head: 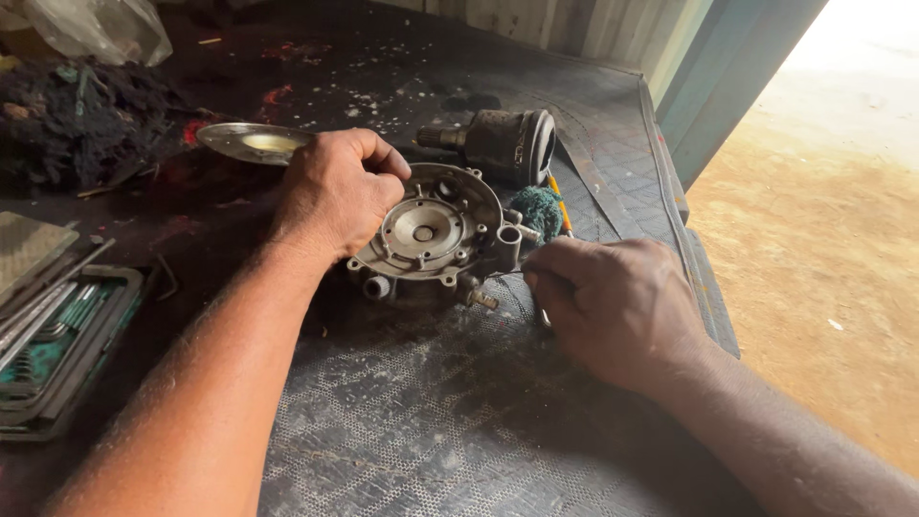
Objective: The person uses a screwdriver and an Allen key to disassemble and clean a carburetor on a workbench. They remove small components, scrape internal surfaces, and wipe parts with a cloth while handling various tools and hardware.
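I see my left hand (335,196) come in from the lower left, forearm stretched long, knuckles up and fingers curled over the rim of a round cast-metal housing (426,235), gripping its left edge. The housing lies flat near the middle of the bench (402,421), dull grey and grimy, with a raised circular boss at its centre, bolt lugs round the rim and short tube stubs sticking out at the lower edge. My right hand (613,302) reaches in from the lower right, fingers pinched together on a thin metal tool whose tip points at the housing's right side; the tool itself is too small for me to make out. A fuzzy green rag (536,209) sits just behind that side. Further back lies a dark cylindrical part (503,142) with a splined shaft. The bench wears a dark woven mat, dusty and worn.
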